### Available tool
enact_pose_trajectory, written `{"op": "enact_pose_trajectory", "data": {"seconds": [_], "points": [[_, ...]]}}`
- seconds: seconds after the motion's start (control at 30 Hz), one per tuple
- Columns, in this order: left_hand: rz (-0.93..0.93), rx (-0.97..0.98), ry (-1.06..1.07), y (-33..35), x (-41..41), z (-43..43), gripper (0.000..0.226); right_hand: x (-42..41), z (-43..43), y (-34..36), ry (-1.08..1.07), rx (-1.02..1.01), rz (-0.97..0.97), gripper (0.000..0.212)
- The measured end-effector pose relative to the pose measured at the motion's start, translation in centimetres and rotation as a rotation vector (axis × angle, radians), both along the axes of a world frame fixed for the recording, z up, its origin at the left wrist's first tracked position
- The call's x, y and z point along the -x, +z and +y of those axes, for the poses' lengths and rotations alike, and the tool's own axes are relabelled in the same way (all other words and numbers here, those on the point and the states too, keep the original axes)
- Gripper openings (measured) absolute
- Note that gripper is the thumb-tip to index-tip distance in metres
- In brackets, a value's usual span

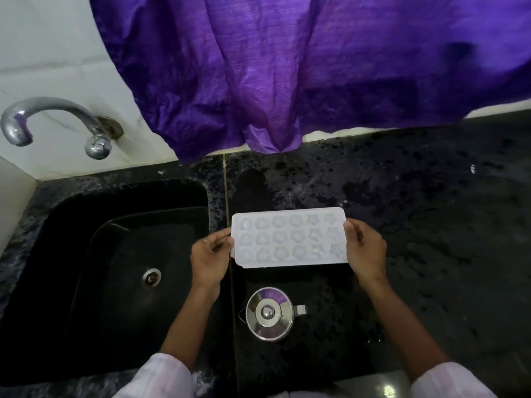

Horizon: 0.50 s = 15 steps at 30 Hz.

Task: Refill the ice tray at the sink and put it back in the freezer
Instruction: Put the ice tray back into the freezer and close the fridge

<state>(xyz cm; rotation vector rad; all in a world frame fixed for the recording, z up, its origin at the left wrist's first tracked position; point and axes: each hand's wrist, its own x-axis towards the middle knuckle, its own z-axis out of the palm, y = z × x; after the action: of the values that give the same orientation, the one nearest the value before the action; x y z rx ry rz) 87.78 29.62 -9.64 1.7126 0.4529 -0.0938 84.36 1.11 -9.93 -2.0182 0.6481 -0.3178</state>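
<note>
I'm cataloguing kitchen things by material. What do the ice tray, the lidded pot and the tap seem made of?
The ice tray looks like white, faintly translucent matte plastic with moulded cells. The lidded pot is polished metal, probably stainless steel; it mirrors the purple curtain. The tap is shiny metal, perhaps chrome-plated, with bright highlights along its spout.

The ice tray point(288, 238) at centre looks like matt, milky white plastic. The counter point(431, 225) is dark speckled stone, glossy and wet-looking. At upper left the tap point(43, 116) is shiny chromed metal; the kettle lid point(268, 313) at lower centre is polished steel. The purple cloth point(287, 67) above has a slight sheen and creases.
</note>
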Motion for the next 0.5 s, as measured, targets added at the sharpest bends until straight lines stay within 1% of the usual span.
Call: {"op": "enact_pose_trajectory", "data": {"seconds": [0.1,0.23,0.37,0.5], "points": [[-0.025,0.071,-0.054,1.8,0.0,-0.3,0.021,1.6,0.0,1.4,-0.078,-0.026,-0.017,0.024],[-0.043,0.145,-0.155,4.2,0.5,-0.8,0.021,4.6,-0.2,3.1,-0.183,-0.009,-0.032,0.024],[-0.045,0.166,-0.285,6.0,1.7,-1.3,0.021,8.9,0.2,4.1,-0.291,-0.015,-0.051,0.026],[-0.063,0.147,-0.438,7.2,3.4,-2.0,0.021,14.1,0.9,4.8,-0.421,-0.033,-0.046,0.028]]}}
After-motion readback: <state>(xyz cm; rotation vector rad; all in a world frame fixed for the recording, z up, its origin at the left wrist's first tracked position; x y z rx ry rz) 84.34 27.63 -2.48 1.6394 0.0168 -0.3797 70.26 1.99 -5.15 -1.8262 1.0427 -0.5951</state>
